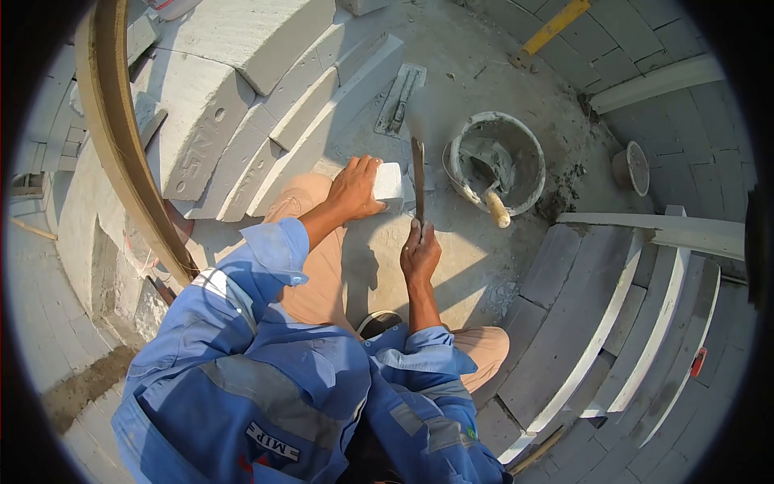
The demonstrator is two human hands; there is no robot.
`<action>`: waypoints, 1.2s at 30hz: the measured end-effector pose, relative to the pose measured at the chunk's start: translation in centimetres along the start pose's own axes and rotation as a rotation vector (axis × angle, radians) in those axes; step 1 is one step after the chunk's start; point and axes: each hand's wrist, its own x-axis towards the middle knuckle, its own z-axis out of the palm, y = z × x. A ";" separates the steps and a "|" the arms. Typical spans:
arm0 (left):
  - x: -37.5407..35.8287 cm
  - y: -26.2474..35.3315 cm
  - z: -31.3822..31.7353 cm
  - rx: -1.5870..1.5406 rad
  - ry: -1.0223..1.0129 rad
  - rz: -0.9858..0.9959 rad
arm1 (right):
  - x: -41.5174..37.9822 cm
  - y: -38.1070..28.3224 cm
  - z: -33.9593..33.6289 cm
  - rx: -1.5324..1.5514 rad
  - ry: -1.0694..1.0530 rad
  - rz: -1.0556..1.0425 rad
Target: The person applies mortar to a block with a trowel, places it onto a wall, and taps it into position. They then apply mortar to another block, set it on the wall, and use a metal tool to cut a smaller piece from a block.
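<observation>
My left hand (353,190) grips a small pale block (388,184) from its left side, fingers over the top edge. Just right of it, my right hand (420,252) is closed round the lower end of a long, narrow, brown-stained tool (418,181), which points away from me; its far end is blurred. The tool stands close beside the block's right side; whether they touch I cannot tell. A bucket (458,165) of grey mortar, with a wooden-handled trowel (497,208) in it, sits to the right of the tool.
Stacked blocks (201,129) rise on the left, behind a curved brown strip (121,121). More blocks (576,290) are piled at the right. A flat float (401,100) lies ahead on the floor. Beyond the bucket are a small pail (631,169) and a yellow bar (556,27).
</observation>
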 end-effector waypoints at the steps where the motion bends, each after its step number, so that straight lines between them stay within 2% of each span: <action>1: -0.1 0.0 0.0 0.009 0.003 -0.015 | -0.1 -0.6 0.1 0.113 0.080 -0.024; 3: -0.2 0.2 0.0 0.018 -0.004 -0.011 | -0.3 -0.1 0.9 0.177 0.161 -0.029; 5: -0.3 0.5 0.1 0.027 -0.038 0.025 | -0.7 2.3 2.2 -0.050 0.014 -0.012; 6: -0.4 0.6 0.2 0.034 -0.008 0.012 | -0.6 3.6 2.7 -0.233 -0.165 0.118; 10: 0.2 1.1 -0.4 0.087 -0.020 -0.004 | -0.7 2.6 1.9 -0.167 -0.155 0.140; 12: -0.2 1.1 -0.2 0.084 0.005 -0.014 | -0.5 1.5 1.8 0.051 0.068 0.017; 16: -0.2 1.3 -0.1 0.094 0.003 -0.007 | -0.5 3.0 2.8 0.146 0.159 -0.029; 18: 0.0 1.3 -0.1 0.118 0.004 -0.006 | 0.2 4.2 2.9 -0.156 -0.128 0.064; 22: -0.3 1.0 0.3 0.167 -0.055 -0.035 | -0.4 3.0 2.2 -0.063 -0.077 0.044; 24: 0.0 0.8 0.3 0.145 0.029 0.009 | 0.0 1.5 1.9 0.205 0.185 -0.063; 25: 0.1 0.7 0.2 0.149 0.028 0.005 | 0.1 2.7 2.7 0.209 0.182 -0.062; 27: 0.0 0.9 0.3 0.163 0.023 0.011 | 0.4 4.9 3.4 -0.126 -0.156 0.100; 31: 0.1 0.9 0.2 0.134 0.021 -0.004 | 0.7 4.2 2.9 -0.121 -0.150 0.077; 33: 0.2 0.7 0.3 0.147 0.023 0.013 | 0.5 2.6 2.1 0.070 0.029 0.023; 36: 0.0 1.0 0.0 0.127 0.022 0.009 | 0.5 5.2 3.9 -0.046 -0.059 0.027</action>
